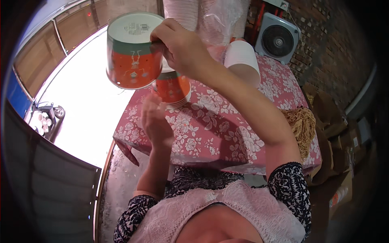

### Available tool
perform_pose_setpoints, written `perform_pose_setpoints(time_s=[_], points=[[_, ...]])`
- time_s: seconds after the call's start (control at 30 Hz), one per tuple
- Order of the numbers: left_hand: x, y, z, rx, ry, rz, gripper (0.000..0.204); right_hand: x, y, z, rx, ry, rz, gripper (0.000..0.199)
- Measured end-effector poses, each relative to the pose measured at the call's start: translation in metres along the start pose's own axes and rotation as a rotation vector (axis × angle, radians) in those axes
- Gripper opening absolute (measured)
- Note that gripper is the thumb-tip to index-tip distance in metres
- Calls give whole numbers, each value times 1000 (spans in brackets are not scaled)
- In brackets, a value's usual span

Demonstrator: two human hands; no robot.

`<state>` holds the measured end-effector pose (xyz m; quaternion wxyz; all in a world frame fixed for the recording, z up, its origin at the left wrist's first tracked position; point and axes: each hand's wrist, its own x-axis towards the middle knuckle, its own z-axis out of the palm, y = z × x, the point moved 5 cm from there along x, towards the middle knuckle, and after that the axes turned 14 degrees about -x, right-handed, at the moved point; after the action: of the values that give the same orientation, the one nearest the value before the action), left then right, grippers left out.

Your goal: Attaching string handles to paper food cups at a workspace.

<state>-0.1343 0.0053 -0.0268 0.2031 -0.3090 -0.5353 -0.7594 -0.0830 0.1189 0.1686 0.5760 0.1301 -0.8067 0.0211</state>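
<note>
- Upper left of the frame: your right hand [182,48] holds an orange-and-green paper cup [133,50] upside down, its white base turned toward the camera, your grip clamped on the cup's side wall; whether anything is inside cannot be told.
- Just below and right of it, a stack of matching orange cups [174,89] stands upside down on the desk [219,133], which is covered with a pink floral cloth.
- Centre left: your left hand [156,121] rises beside that stack, fingers loosely apart, palm away from the camera; whether it touches the stack cannot be told.
- Top centre: tall columns of nested white cups [186,14] stand at the back of the desk, with a clear plastic bag [221,18] in front of them.
- Right of centre: a sleeve of white cups [243,60] lies tilted on the cloth.
- Upper right: a white box fan [277,38] stands against a brick wall.
- Right edge of the desk: a bundle of tan string [302,127].
</note>
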Motion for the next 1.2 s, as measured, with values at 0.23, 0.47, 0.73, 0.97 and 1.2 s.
perform_pose_setpoints(time_s=[0.23,0.47,0.73,0.97,1.2], points=[[-47,-16,12,-969,-55,-673,14,8,41,31,-264,-327,-31,15],[-57,-18,22,-936,-124,-798,15,-47,71,45,-302,-583,86,17],[-65,-6,42,-713,-351,-718,10,-148,23,-3,-136,-468,161,32],[-17,30,117,-154,-802,-4,14,-225,9,-100,1,-699,443,19],[13,13,253,27,-837,581,17,-292,-7,-188,-48,-496,827,20]])
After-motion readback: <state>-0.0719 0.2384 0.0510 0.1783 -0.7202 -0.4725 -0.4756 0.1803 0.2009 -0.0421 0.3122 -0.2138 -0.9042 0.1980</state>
